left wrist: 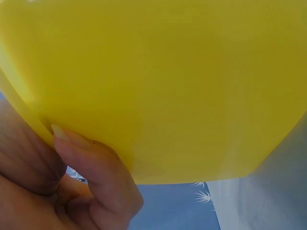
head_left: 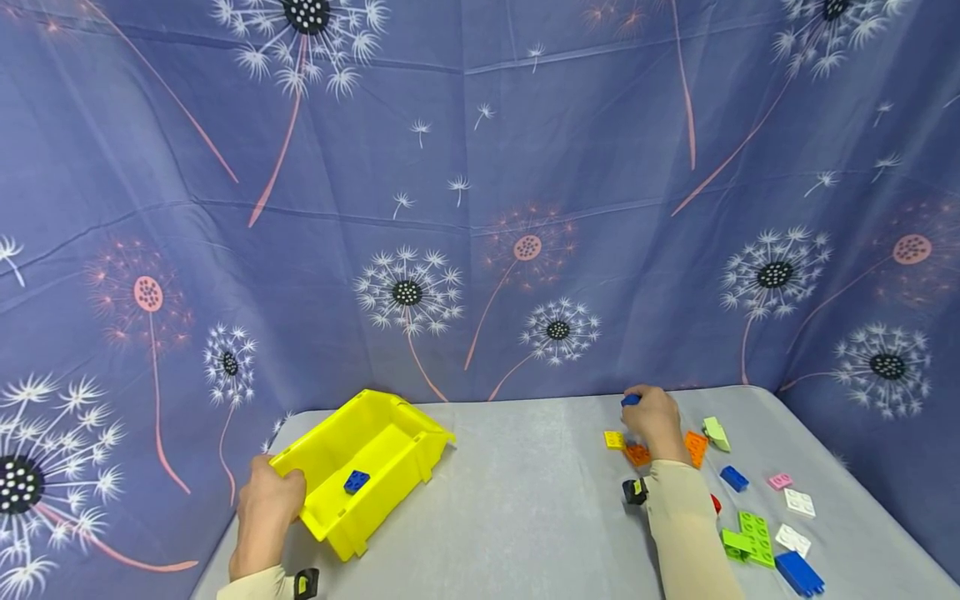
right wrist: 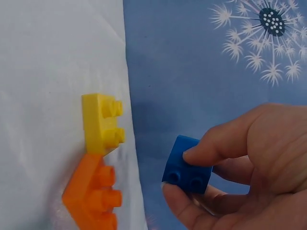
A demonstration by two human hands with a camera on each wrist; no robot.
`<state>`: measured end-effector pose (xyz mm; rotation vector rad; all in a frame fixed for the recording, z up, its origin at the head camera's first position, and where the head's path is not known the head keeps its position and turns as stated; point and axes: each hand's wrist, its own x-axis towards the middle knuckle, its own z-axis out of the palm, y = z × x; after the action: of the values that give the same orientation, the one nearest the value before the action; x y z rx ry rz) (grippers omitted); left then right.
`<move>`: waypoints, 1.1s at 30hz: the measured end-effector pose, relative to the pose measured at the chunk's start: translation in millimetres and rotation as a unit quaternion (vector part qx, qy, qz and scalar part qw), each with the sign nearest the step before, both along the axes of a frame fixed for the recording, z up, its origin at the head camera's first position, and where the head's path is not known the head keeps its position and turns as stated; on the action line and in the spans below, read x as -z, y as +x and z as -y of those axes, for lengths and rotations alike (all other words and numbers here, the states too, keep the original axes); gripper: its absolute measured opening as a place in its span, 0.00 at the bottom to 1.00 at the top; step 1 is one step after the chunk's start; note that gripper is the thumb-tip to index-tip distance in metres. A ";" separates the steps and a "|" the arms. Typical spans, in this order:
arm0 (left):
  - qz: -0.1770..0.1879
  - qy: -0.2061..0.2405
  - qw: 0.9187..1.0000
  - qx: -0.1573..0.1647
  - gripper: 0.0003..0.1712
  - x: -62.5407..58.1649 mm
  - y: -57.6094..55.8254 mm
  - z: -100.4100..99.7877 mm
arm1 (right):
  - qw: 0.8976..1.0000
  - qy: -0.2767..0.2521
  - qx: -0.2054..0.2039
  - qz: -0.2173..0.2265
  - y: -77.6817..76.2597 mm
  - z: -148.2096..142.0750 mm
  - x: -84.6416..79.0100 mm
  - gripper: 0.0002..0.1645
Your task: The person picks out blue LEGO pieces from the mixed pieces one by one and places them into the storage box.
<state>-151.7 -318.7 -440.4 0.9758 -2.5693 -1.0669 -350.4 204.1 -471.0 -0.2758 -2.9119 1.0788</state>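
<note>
A yellow bin (head_left: 397,492) stands tilted across the left of the table, with one blue building block (head_left: 356,482) on its floor. My left hand (head_left: 268,504) grips the bin's near left rim; in the left wrist view the thumb and fingers pinch the yellow wall (left wrist: 168,86). Toward the table's back edge, my right hand (head_left: 655,421) pinches another blue building block (right wrist: 187,165) between thumb and fingers, above the table. Close to that hand lie a yellow block (right wrist: 98,124) and an orange block (right wrist: 91,196). Part of the held block is hidden by the fingers.
Right of the right arm lie a second orange block (head_left: 696,448), a pale green block (head_left: 716,433), a blue block (head_left: 734,478), a pink block (head_left: 780,481), white blocks (head_left: 799,502), green blocks (head_left: 756,537) and a large blue block (head_left: 799,573). A patterned cloth (head_left: 480,208) hangs behind the table.
</note>
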 end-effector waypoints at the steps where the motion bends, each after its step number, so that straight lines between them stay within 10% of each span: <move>1: 0.000 -0.001 1.000 0.001 0.32 -0.2 -0.1 0.2 | 1.000 0.001 -0.002 -0.003 0.0 0.3 -1.3 0.24; 33: -0.004 -0.009 1.000 0.003 0.31 -1.3 1.3 -1.4 | 0.991 0.008 -0.064 -0.119 16.2 25.5 -34.8 0.22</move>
<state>-150.4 -317.4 -439.2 0.9597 -2.5728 -1.0444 -334.2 178.6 -436.2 0.0403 -2.7546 1.0235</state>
